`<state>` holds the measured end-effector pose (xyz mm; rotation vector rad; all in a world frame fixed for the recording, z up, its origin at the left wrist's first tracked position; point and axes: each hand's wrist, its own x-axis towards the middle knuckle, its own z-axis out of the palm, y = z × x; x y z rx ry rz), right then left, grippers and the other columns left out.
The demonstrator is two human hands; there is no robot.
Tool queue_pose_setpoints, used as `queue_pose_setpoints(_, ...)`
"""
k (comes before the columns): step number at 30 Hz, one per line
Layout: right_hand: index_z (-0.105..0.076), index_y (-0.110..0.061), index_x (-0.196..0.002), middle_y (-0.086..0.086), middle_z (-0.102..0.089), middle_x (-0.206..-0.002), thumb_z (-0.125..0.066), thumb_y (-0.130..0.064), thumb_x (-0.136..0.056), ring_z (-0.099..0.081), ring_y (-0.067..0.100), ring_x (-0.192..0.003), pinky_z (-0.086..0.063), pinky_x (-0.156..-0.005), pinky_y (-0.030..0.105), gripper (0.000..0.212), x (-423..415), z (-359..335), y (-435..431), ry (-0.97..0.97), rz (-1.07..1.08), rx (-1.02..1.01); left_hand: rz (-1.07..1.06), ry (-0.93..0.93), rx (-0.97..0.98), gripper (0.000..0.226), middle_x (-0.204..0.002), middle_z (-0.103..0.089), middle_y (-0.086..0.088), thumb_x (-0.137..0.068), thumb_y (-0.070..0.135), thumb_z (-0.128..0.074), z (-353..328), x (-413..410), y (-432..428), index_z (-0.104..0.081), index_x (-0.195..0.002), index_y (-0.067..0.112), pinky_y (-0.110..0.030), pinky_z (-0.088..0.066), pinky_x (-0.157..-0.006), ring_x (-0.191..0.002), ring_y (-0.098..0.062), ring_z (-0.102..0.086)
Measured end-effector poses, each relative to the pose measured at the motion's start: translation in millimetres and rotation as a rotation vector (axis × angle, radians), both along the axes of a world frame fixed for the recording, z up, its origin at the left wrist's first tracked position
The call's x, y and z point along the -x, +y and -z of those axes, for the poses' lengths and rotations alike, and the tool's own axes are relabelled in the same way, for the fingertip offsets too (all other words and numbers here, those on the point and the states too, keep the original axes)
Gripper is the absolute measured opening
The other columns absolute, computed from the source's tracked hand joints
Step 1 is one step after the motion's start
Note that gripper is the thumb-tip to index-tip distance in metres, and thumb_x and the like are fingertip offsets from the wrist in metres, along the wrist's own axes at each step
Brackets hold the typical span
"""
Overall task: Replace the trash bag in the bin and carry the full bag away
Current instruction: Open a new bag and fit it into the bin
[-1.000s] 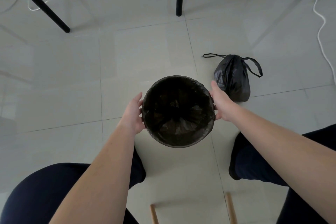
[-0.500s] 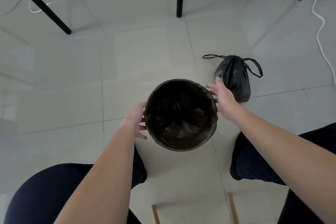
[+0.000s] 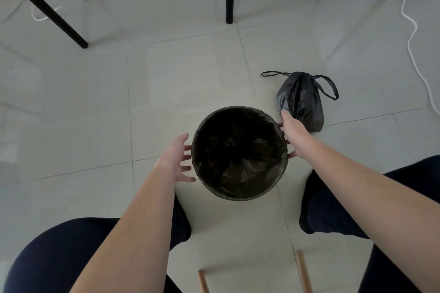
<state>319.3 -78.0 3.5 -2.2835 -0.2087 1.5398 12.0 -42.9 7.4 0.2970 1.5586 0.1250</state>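
Head view, looking straight down between the knees: the left hand is off the bin, fingers spread, its grip open and empty, just beside the left rim. The bin stands on the floor with a fresh black liner folded over its rim, so the replacing part looks done. The right hand is open too, fingers loose against the right rim, holding nothing. Beyond it, just right of the bin, the full bag sits tied on the tiles, handles flopped out. That one has yet to be picked up and carried off. Against a second ago, both hands have let go: they were pressed to the bin's sides then, now they're peeling away, the right one stretching toward the full bag.
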Motion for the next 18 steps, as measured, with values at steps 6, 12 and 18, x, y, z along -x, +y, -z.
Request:
queue_pose_setpoints(6, -0.057, -0.023, -0.129, 0.003, -0.066, -0.124, -0.03, -0.069, -0.1, -0.063, 0.023, -0.092, -0.053, -0.074, 0.041, 0.06, 11.6, -4.9, -5.0, 0.143, -0.068, -0.035, -0.019, -0.142, 0.003, 0.048, -0.132, -0.065, -0.007, -0.099, 0.067, -0.052, -7.6, -4.8, -2.6, -0.066, -0.118, 0.025, -0.058, -0.054, -0.077, -0.117, -0.036, -0.061)
queue_pose_setpoints(12, -0.05, -0.008, -0.128, 0.013, -0.056, -0.126, -0.021, -0.052, -0.102, -0.055, 0.035, -0.109, -0.053, -0.085, 0.054, 0.059, 7.2, -12.3, 5.6, -0.135, -0.198, -0.046, -0.068, 0.014, -0.048, 0.042, -0.134, -0.064, -0.012, -0.102, 0.054, -0.054, -4.3, -5.6, 4.5, -0.067, -0.117, 0.018, -0.059, -0.056, -0.091, -0.117, -0.036, -0.063)
queue_pose_setpoints(18, -0.042, -0.027, -0.153, 0.002, -0.052, -0.142, -0.028, -0.065, -0.104, -0.056, 0.024, -0.097, -0.045, -0.063, 0.038, 0.063, 22.8, -20.8, -0.1, 0.027, -0.17, -0.074, 0.056, -0.091, -0.097, 0.043, -0.127, -0.066, -0.01, -0.093, 0.062, -0.065, -18.2, -12.9, 4.3, -0.071, -0.112, 0.024, -0.055, -0.058, -0.086, -0.117, -0.035, -0.062)
